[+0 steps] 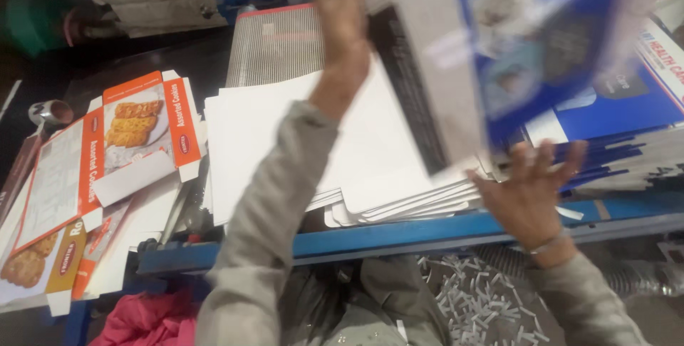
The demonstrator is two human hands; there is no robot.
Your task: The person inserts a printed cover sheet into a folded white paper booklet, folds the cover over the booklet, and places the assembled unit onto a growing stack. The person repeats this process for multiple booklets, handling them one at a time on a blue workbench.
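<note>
At the left edge of the blue-framed table (399,235) lay flattened orange biscuit cartons (107,153), printed side up and overlapping one another, with a pink cloth (146,321) bunched below them. Just right of those, a stack of white card sheets (285,139) sat blank side up, fanned out where its near corner reached the table's front edge. My left hand (343,5) was raised above the far edge of that stack, fingers closed around the top edge of 1 large flat carton blank (456,68), which I held tilted in the air, its grey-white back and a dark strip facing me and a blurred blue printed panel at its right. My right hand (531,189) was under the blank's lower edge near the table's front edge, palm up and fingers spread, touching the fanned sheets. Behind it, toward the right edge, was a pile of blue printed cartons (627,125). White paper scraps (484,296) littered the floor below.
</note>
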